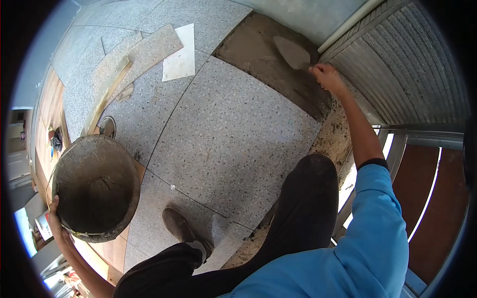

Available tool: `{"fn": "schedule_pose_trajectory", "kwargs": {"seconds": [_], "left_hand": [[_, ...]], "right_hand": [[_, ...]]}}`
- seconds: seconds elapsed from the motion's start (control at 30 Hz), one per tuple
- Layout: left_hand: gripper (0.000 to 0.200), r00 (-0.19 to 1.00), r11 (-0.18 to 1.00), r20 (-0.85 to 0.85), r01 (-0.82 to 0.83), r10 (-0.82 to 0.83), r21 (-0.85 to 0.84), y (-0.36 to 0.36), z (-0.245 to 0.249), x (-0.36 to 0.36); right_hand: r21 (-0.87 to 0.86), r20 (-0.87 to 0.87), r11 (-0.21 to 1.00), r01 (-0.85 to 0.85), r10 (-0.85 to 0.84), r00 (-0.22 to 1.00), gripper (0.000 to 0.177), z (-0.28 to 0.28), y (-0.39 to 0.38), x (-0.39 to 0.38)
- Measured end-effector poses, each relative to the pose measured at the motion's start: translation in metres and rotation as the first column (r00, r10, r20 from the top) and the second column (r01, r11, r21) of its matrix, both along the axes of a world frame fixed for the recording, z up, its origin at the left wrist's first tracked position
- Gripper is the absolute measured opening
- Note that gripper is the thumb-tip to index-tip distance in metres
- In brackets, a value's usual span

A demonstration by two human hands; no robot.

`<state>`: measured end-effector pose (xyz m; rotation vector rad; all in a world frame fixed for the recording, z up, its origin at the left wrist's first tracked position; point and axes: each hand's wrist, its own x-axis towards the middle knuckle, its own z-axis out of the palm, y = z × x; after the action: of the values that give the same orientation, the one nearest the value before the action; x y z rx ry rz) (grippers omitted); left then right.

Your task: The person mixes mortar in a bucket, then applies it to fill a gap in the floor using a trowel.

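My right hand [325, 77] is closed round the handle end of a pointed trowel [292, 52], whose blade lies flat against wet grey mortar [248, 45]. The mortar fills a rectangular patch beside the speckled floor tiles [223, 129], near the wall corner. At the lower left, my left hand [54, 218] grips the rim of a round, mortar-crusted bucket [133, 193]. The bucket is tilted, its dark inside facing me, with some mortar visible in it. My left fingers are partly hidden by the rim.
Tile offcuts [154, 47], a white sheet [181, 57] and a wooden strip [107, 94] lie on the floor at the upper left. A small round metal-rimmed object [108, 126] is behind the bucket. A ribbed metal shutter [397, 64] stands at the right. My shoe [178, 224] is on the tiles.
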<state>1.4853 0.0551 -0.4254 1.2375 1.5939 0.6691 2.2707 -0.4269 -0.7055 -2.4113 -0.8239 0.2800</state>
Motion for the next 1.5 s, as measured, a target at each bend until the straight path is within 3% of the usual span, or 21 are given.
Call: {"fn": "schedule_pose_trajectory", "kwargs": {"seconds": [0.03,0.23,0.37,0.53,0.63,0.7,0.73,0.83,0.97,1.03,1.13,1.23,1.3,1.37,1.4,1.5], "left_hand": [[0.049,1.0,1.0,0.008,0.015,-0.015,0.006,0.0,-0.001,0.0],[0.044,0.999,0.999,-0.033,0.032,-0.031,0.027,0.001,0.001,0.006],[0.053,0.994,0.995,-0.061,0.095,-0.094,0.017,0.013,-0.004,-0.013],[0.047,0.998,0.998,-0.004,0.063,-0.063,-0.009,-0.008,0.003,0.001],[0.047,0.998,0.998,-0.006,0.055,-0.055,0.009,-0.006,0.001,-0.006],[0.047,0.999,0.999,0.001,0.042,-0.042,0.003,-0.005,0.0,-0.01],[0.047,0.999,0.999,0.009,0.034,-0.033,-0.012,-0.005,0.0,-0.009],[0.047,0.998,0.999,0.052,0.04,-0.039,-0.026,-0.005,-0.001,-0.008],[0.048,0.999,0.999,0.026,0.029,-0.028,-0.039,-0.008,0.002,0.001],[0.049,0.999,0.998,0.032,0.046,-0.044,-0.037,-0.006,0.002,0.002],[0.049,0.999,0.998,0.015,0.052,-0.051,-0.032,0.001,0.0,0.003],[0.048,0.999,0.998,-0.008,0.051,-0.051,-0.034,0.009,0.001,-0.001],[0.048,0.998,0.997,-0.02,0.064,-0.065,-0.037,0.009,0.002,0.001],[0.048,0.996,0.996,-0.029,0.083,-0.084,-0.033,0.004,0.004,0.002],[0.049,0.997,0.997,-0.024,0.077,-0.077,-0.033,0.002,0.004,0.002],[0.049,0.997,0.996,-0.004,0.082,-0.082,-0.036,0.0,0.003,-0.003]], "right_hand": [[0.009,0.191,0.996,-0.09,0.087,0.978,0.036,-0.004,-0.006,-0.004],[-0.256,0.198,0.934,-0.249,0.303,0.932,0.034,0.001,0.005,0.018],[-0.286,0.235,0.916,-0.28,0.351,0.907,0.034,-0.011,0.046,0.047],[-0.217,0.354,0.942,-0.258,0.322,0.878,0.034,-0.037,0.106,0.079],[-0.313,0.422,0.882,-0.351,0.46,0.781,0.034,-0.04,0.132,0.094],[-0.226,0.009,0.96,-0.165,0.171,0.985,0.033,-0.021,0.157,0.084],[-0.22,-0.215,0.974,-0.056,0.008,0.977,0.033,-0.012,0.166,0.076],[-0.276,-0.156,0.95,-0.145,0.104,0.982,0.034,-0.011,0.172,0.076],[-0.274,0.152,0.914,-0.3,0.349,0.925,0.037,-0.011,0.131,0.051],[-0.261,0.238,0.93,-0.26,0.323,0.916,0.038,0.003,0.118,0.032],[-0.367,0.195,0.901,-0.233,0.319,0.927,0.037,0.004,0.12,0.039],[-0.351,0.32,0.909,-0.226,0.343,0.883,0.039,-0.022,0.136,0.068],[-0.322,0.464,0.902,-0.287,0.415,0.783,0.038,-0.077,0.155,0.121],[-0.362,0.418,0.886,-0.291,0.433,0.799,0.037,-0.087,0.166,0.129],[-0.415,0.301,0.87,-0.266,0.407,0.862,0.036,-0.069,0.174,0.12],[-0.287,0.009,0.952,-0.11,0.117,0.993,0.033,-0.028,0.193,0.085]]}}
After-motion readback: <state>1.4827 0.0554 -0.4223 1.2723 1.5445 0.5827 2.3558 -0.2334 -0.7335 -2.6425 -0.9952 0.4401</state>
